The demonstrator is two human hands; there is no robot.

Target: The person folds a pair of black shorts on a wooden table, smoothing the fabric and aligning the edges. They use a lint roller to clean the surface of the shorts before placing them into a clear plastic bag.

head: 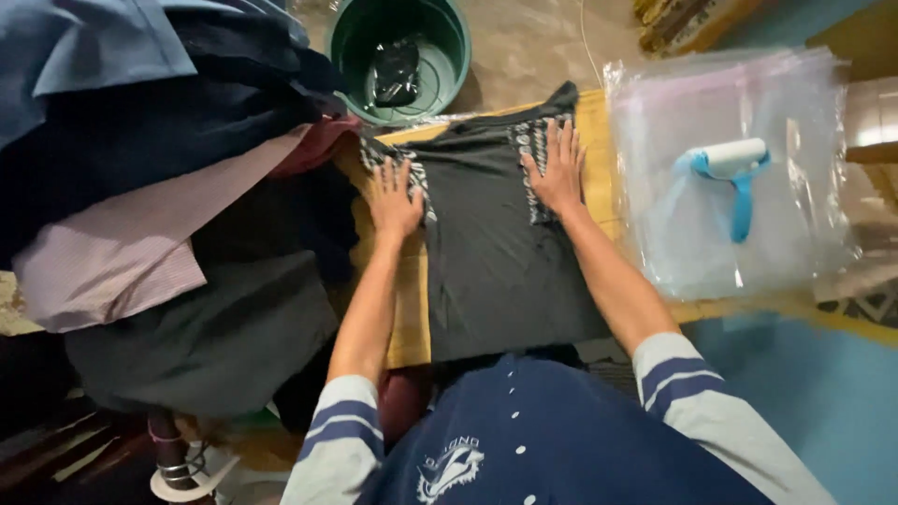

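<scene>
Folded dark shirt (500, 271) lies flat on the yellow table (409, 323) directly ahead, left hand (393, 198) and right hand (557, 168) pressing its patterned sleeves with fingers spread, gripping nothing; judged light, limp, non-slippery (best lifted by folded edges), green tub (440, 70) beyond.

A small garment-packing workspace, likely in a home: a heap of folded clothes (159, 187) beside a yellow wooden table (599, 168), a stack of clear plastic bags (730, 168), 1 blue lint roller (734, 173), and a green bucket (400, 56) on bare concrete floor.
</scene>
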